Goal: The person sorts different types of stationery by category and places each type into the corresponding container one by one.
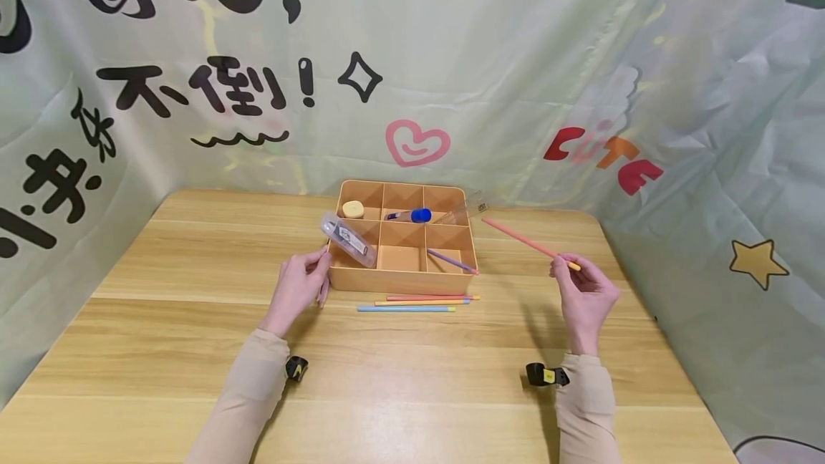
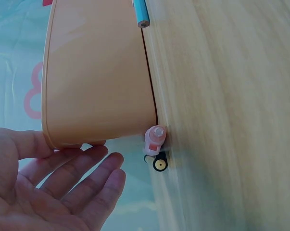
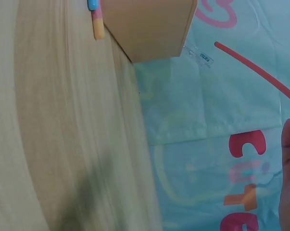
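An orange organizer box (image 1: 387, 279) with six compartments stands at the table's back. My left hand (image 1: 299, 288) pinches its front left corner between thumb and finger, the other fingers loosely bent alongside. A small pink object (image 2: 155, 139) of unclear kind stands beside that corner. Raised to the right of the box, my right hand (image 1: 585, 296) pinches a red pencil (image 1: 518, 236) near its yellow end. A purple pencil (image 1: 451, 261) leans in the front right compartment, a clear plastic case (image 1: 351, 240) in the front left one. Several pencils (image 1: 415, 308) lie before the box.
A beige block (image 1: 352, 209), a blue-capped tube (image 1: 412, 215) and a clear ruler (image 1: 460, 210) occupy the back compartments. Behind the wooden table (image 1: 412, 392) hangs a printed cloth (image 1: 503, 77), which also rises along both sides.
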Motion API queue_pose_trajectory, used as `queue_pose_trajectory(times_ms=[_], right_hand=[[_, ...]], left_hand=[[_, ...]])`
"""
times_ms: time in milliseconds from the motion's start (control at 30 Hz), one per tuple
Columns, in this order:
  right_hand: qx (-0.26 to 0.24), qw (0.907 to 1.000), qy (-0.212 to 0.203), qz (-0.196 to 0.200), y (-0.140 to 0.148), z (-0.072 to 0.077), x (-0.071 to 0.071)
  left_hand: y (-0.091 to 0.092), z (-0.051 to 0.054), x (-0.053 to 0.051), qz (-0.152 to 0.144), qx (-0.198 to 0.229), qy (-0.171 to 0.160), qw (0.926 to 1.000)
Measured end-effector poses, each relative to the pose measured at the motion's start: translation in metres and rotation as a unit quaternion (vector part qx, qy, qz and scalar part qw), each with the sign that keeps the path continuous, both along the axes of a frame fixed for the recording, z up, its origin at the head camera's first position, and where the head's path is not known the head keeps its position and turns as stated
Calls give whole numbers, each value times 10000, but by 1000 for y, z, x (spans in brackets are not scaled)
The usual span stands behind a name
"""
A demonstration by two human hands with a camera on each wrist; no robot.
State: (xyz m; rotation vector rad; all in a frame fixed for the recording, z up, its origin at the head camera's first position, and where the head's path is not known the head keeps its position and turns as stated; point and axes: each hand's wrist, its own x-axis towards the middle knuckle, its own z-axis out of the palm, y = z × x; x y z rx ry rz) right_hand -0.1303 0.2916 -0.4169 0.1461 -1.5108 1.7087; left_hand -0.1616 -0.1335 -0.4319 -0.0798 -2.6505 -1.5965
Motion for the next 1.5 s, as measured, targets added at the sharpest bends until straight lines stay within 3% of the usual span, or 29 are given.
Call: queue_pose_trajectory(times_ms=[400,700,1100,1400,1500], right_hand=[[705,9955,-438,465,-10,10,8],[1415,9874,-236,672,-22,13,6],[2652,9634,-343,208,-32,13,6],[3416,9391,-329,-159,-36,9,1],[3717,9272,-309,-356,-38,7,-1]], left_hand=[[0,0,1,26,5,-60,10000],[0,0,1,15,-17,-16,10000],[1,1,2,5,13,-12,10000],[1,2,1,19,28,-8,10000],[1,1,1,30,29,-6,10000]])
